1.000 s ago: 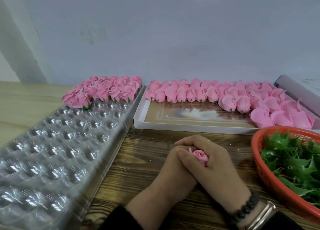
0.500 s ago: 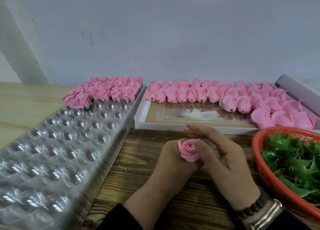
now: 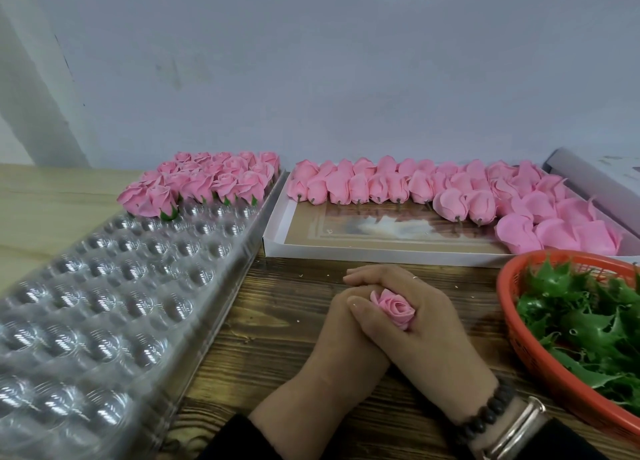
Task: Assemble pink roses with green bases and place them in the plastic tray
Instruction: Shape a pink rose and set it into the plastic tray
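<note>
Between hands: rose [image 3: 393, 308], bloom facing up-right.
Grip: left hand [image 3: 341, 335] and right hand [image 3: 420, 321] clasped round rose.
Nearby: tray [image 3: 104, 303] left, basket [image 3: 519, 348] right.

Craft workbench: trayed roses [image 3: 211, 182], sepal basket [image 3: 512, 324]

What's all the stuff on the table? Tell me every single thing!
plastic tray: one, clear, left side.
finished roses: many, pink with green bases, tray's far end.
white box: one, behind the hands.
loose roses: many, pink, in the box.
basket: one, orange, right.
green bases: many, in the basket.
held rose: one, pink, between both hands.
left hand: cups the rose.
right hand: wraps over it, with bracelets on the wrist.
</note>
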